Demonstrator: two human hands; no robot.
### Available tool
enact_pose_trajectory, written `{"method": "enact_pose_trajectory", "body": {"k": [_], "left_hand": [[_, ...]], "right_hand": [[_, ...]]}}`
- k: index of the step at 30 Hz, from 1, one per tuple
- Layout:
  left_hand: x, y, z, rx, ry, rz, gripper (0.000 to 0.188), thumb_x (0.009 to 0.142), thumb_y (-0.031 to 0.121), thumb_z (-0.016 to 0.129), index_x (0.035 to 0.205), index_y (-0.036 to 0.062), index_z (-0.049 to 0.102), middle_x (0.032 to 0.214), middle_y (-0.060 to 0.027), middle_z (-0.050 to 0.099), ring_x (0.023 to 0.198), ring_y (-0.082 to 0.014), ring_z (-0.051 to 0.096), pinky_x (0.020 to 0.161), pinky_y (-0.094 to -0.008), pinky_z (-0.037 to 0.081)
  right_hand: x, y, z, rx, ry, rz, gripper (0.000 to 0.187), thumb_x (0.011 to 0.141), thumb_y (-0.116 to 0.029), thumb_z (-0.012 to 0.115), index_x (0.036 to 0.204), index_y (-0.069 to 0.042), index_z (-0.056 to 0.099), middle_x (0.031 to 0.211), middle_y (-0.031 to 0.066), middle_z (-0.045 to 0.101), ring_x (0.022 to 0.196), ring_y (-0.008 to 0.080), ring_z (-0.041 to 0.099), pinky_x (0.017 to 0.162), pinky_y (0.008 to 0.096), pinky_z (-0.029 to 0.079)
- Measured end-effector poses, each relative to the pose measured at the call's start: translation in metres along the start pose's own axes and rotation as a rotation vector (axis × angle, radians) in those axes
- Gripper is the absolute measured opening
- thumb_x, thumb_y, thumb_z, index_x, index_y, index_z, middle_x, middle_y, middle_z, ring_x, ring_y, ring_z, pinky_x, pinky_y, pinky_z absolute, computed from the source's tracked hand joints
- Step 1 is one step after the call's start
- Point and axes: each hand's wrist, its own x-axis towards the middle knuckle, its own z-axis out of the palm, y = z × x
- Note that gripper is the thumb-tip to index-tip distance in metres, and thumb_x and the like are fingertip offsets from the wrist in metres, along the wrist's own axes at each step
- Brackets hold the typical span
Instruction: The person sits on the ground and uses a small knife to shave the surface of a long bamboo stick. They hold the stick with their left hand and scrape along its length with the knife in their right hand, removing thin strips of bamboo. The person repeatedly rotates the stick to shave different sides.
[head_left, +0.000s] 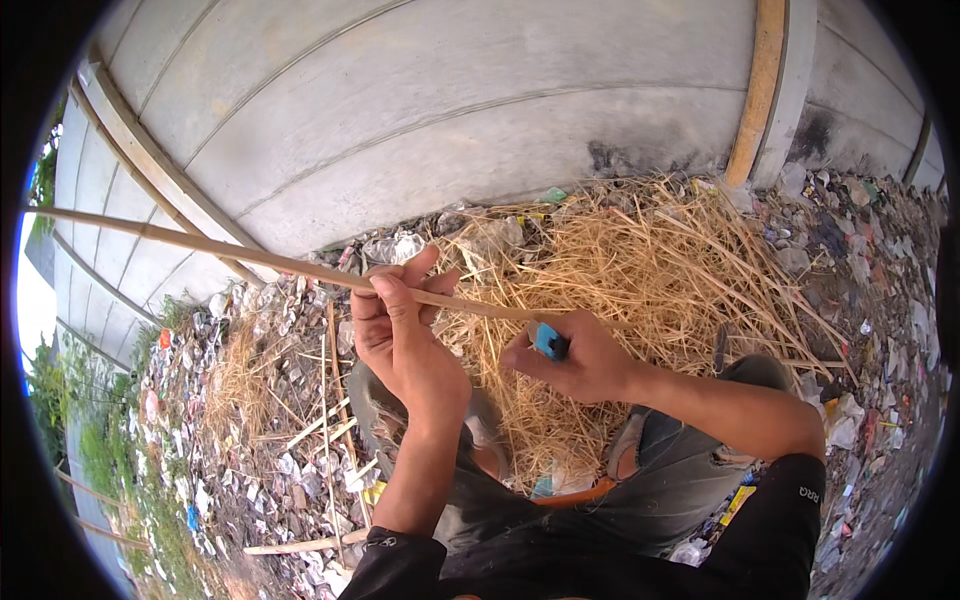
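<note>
A long, thin bamboo strip slants from the far left down to the middle. My left hand is closed around it, thumb on the near side and some fingers raised behind. Toward the strip's lower right end, my right hand is curled around a blue-handled tool. Only the blue butt of its handle shows; the working end is hidden, so its kind is unclear. The strip passes behind the right hand, and whether they touch there I cannot tell. Below both hands lies a heap of pale shavings.
A grey concrete panel wall rises beyond the heap, with a wooden post against it. Scattered litter covers the ground around my bent legs. Several loose strips lie at the left, one a pale stick. Green plants grow farther left.
</note>
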Motion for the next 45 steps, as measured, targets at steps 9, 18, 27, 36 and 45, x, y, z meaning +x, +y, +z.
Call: {"method": "enact_pose_trajectory", "body": {"k": [9,18,27,36,45], "left_hand": [[-0.086,-0.044,-0.034,-0.14,-0.088,-0.596,0.032,0.109,0.036,0.046,0.132,0.0141,0.052,0.145,-0.0164,0.056,0.122,-0.0293,0.064,0.089,-0.0386,0.057],[-0.133,-0.001,-0.075,0.427,-0.711,-0.087,0.044,0.098,0.018,0.064,0.135,-0.0019,0.054,0.112,-0.0218,0.073,0.086,-0.0295,0.074,0.078,-0.034,0.057],[-0.109,-0.017,-0.125,0.406,-0.859,-0.755,0.038,0.104,0.016,0.058,0.134,-0.0068,0.054,0.102,-0.0161,0.071,0.077,-0.0171,0.07,0.072,-0.0295,0.055],[-0.103,-0.026,-0.118,0.21,-0.628,-0.865,0.032,0.109,0.023,0.051,0.131,0.0013,0.058,0.072,-0.003,0.067,0.049,-0.0017,0.047,0.044,-0.0191,0.033],[-0.074,-0.026,-0.088,0.129,-0.477,-0.82,0.033,0.109,0.019,0.047,0.136,0.0012,0.055,0.075,-0.0023,0.064,0.048,-0.0004,0.041,0.044,-0.0181,0.027]], "right_hand": [[0.016,0.019,-0.027,0.612,0.295,0.348,0.03,0.103,-0.034,0.063,0.108,-0.005,0.07,0.054,-0.0094,0.036,0.044,0.0037,0.037,0.042,0.0246,0.031],[0.034,0.022,-0.059,0.565,0.546,0.327,0.026,0.097,-0.031,0.073,0.092,-0.006,0.067,0.053,-0.0072,0.04,0.043,0.0047,0.037,0.041,0.0264,0.032],[0.041,0.011,-0.115,0.71,0.68,0.316,0.032,0.095,-0.036,0.074,0.1,-0.006,0.066,0.057,-0.0092,0.031,0.049,0.005,0.033,0.049,0.0262,0.03],[0.029,0.014,-0.071,0.293,0.348,0.397,0.04,0.099,-0.042,0.064,0.101,-0.002,0.064,0.06,-0.0058,0.041,0.053,0.0088,0.045,0.053,0.0284,0.039],[0.008,0.005,-0.01,-0.373,-0.053,0.177,0.045,0.107,-0.04,0.048,0.094,0.002,0.059,0.062,0.0172,0.057,0.058,0.0344,0.06,0.058,0.0466,0.044]]}}
